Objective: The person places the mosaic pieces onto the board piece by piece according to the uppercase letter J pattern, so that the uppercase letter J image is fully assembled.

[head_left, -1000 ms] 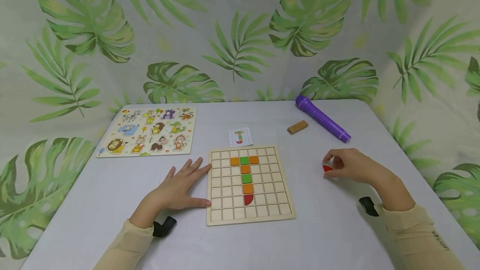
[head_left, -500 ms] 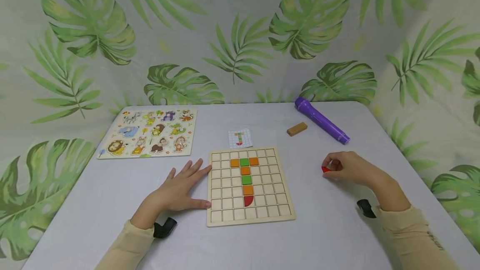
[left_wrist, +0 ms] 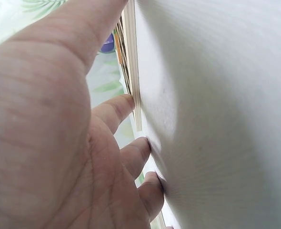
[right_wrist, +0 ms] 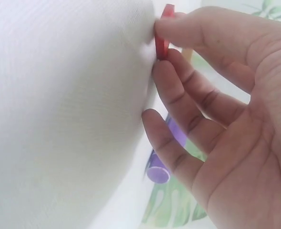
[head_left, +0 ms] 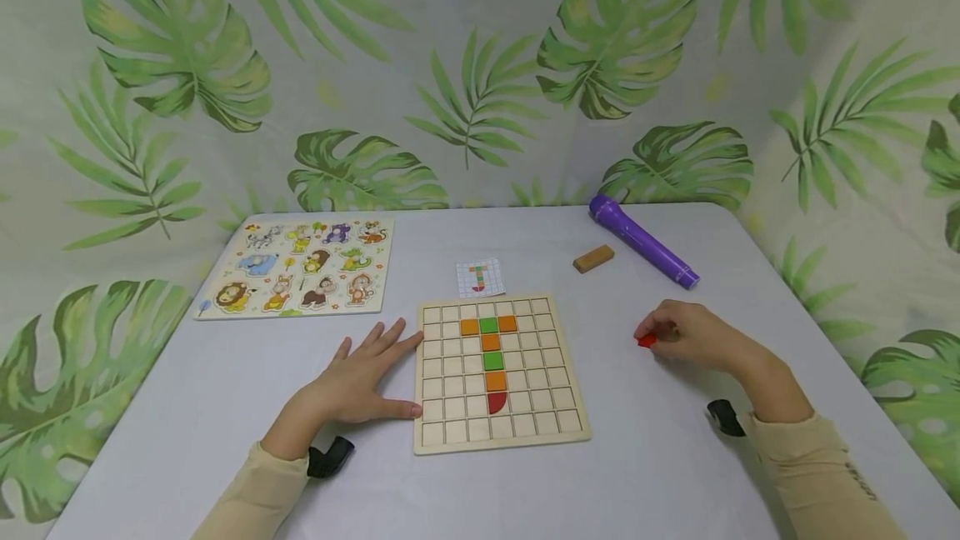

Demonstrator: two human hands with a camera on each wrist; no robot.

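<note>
A small red tile is pinched between the thumb and fingers of my right hand, low over the table to the right of the wooden grid board. In the right wrist view the red tile stands on edge between thumb and fingertips. My left hand lies with fingers spread, its thumb and index fingertip at the board's left edge. On the board, orange and green squares form a T, and a red quarter-round tile sits below the stem.
A small printed pattern card lies just behind the board. Farther right are a brown wooden block and a purple toy microphone. An animal puzzle board occupies the back left of the white table.
My right hand has shifted slightly left with the red tile, which shows at a different angle between the fingers. The left hand stays at the board.
</note>
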